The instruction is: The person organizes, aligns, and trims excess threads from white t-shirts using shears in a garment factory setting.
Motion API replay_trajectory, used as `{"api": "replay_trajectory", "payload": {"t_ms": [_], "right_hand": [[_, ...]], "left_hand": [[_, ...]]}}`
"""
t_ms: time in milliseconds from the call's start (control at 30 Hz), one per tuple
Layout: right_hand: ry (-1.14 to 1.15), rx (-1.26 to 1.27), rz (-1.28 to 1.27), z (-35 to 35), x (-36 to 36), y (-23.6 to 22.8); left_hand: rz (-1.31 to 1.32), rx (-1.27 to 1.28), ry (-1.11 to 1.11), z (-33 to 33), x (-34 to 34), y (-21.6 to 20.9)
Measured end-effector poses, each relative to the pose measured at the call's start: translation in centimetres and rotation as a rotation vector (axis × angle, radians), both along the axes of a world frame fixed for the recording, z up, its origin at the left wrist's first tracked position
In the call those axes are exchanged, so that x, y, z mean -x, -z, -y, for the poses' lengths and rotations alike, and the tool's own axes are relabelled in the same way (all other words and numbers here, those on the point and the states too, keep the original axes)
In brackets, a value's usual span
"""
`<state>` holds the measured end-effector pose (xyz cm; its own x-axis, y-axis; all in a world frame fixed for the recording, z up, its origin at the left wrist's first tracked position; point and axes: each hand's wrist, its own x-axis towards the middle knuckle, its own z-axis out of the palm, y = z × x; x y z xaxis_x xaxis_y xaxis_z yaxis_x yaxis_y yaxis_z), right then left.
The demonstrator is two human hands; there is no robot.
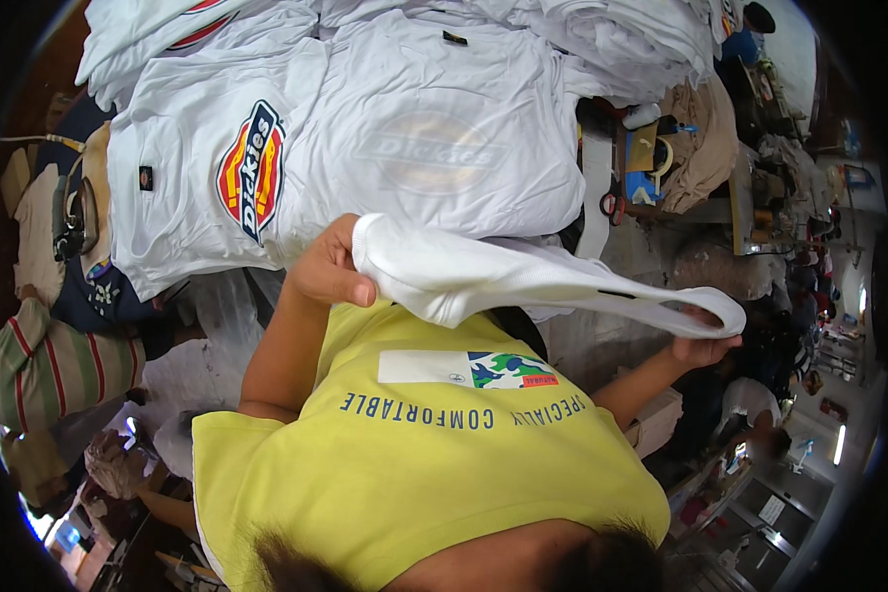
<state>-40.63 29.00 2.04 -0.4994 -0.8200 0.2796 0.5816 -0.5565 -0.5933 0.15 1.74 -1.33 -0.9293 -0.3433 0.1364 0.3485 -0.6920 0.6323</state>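
Note:
A white T-shirt [483, 271] is stretched sideways between my two hands, in front of my yellow top. On its left end, a ribbed edge is pinched between the thumb and fingers of my left hand [328, 268]. My right hand [703, 345] grips the other end at a rounded ribbed opening, its fingers partly hidden by the cloth. Beyond them lies a spread white T-shirt [365, 69] with a red, yellow and dark blue printed emblem [251, 170]. A fainter emblem shows through the cloth to its right.
More white shirts [622, 35] are heaped at the far edge. Red-handled scissors [613, 205] and a tape roll [663, 158] lie to the right, near brown cloth [705, 148]. At left, a person in a striped top [64, 365] is close by. Other people work further right.

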Motion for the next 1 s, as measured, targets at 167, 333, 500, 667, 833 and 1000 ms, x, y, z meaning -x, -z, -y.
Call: {"api": "replay_trajectory", "payload": {"t_ms": [167, 333, 500, 667, 833, 1000], "right_hand": [[-0.084, -0.548, -0.196, 2.1, -0.1, 4.9], [-0.151, -0.111, 0.245, 1.7, -0.1, 4.5], [-0.427, -0.107, -0.299, 2.7, 3.4, 4.1], [-0.541, 0.004, 0.134, 14.3, 3.4, 4.1], [-0.808, -0.335, 0.348, 31.4, 1.0, 7.7], [-0.537, -0.713, 0.256, 39.2, 1.4, 14.1]], "left_hand": [[0.270, -0.128, 0.022, -1.8, 1.1, 5.1], [-0.026, -0.225, -0.238, -0.6, -4.3, 4.7], [-0.291, 0.169, -0.239, 0.3, -10.0, 3.4], [-0.344, 0.154, -0.565, 5.5, -10.6, 5.1], [-0.273, -0.210, -0.359, 18.6, -4.9, 5.4], [-0.060, -0.407, -0.301, 25.5, -5.4, 12.6]]}}
